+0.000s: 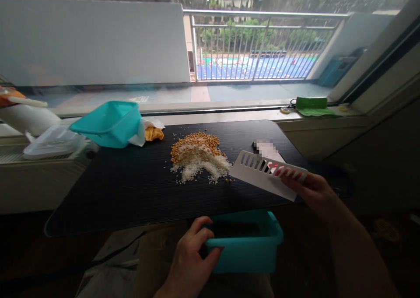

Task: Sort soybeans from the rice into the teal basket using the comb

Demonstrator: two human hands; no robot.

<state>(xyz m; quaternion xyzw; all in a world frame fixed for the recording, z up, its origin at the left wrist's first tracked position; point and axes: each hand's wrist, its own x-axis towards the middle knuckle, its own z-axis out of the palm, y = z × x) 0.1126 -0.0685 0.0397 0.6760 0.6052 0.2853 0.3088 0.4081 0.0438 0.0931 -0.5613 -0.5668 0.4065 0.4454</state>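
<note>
A heap of yellow beans and white rice (198,157) lies mixed on the black table (131,188). My right hand (313,192) grips a white slotted plastic panel (266,173), its far edge down on the table just right of the heap. My left hand (192,256) is closed on the left rim of a teal plastic bin (244,245) held below the table's near edge, over my lap.
A second teal bin (110,123) sits tilted at the table's back left, beside a clear lidded container (52,142) and a yellow cloth (153,133). A green cloth (313,106) lies on the window sill. Railing and window stand behind.
</note>
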